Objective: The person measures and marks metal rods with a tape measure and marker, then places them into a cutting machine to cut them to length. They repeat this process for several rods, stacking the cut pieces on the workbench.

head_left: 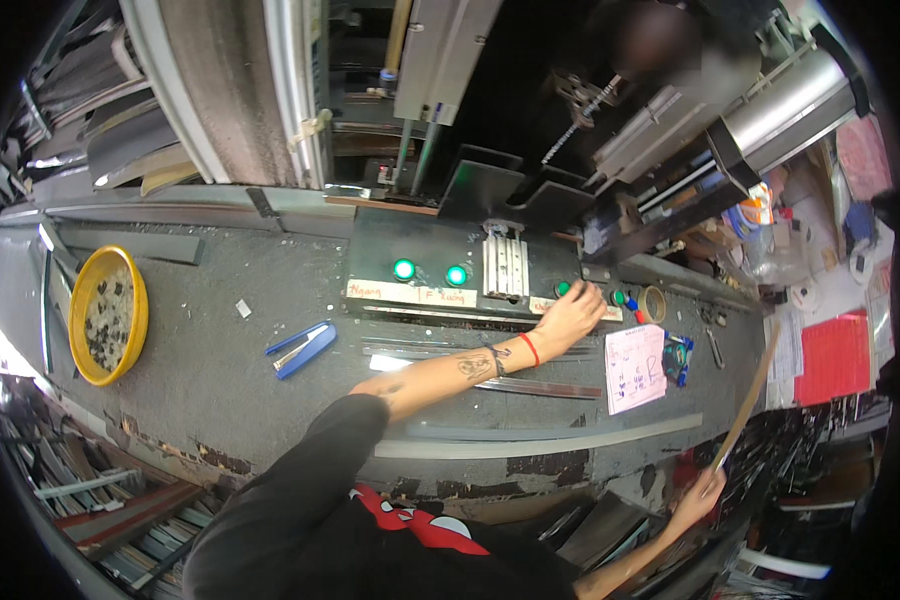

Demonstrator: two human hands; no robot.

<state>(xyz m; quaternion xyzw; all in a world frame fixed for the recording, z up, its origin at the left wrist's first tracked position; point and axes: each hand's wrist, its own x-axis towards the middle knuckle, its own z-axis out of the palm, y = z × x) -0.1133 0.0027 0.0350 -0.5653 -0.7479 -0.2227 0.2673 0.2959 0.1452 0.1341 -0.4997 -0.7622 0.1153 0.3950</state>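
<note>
My left hand point(570, 314), with a red cord and a dark band at the wrist, reaches across the bench to the right part of a black control box point(370, 240). Its fingers are bent and drawn together on the panel, beside a green button point(562, 289); what lies under the fingertips is hidden. Two lit green buttons, one on the left point(403, 269) and its neighbour point(456, 275), glow further left on the box. At the lower right, my right hand point(702, 492) is closed around the lower end of a long thin tan strip point(750, 408), which slants up and away.
Nearby on the grey bench lie a blue stapler point(305, 350), a yellow bowl of small dark bits point(78, 318), a handwritten paper point(634, 370), a tape roll point(652, 304) and a pale long strip point(530, 446). Machine columns point(440, 55) rise behind the box.
</note>
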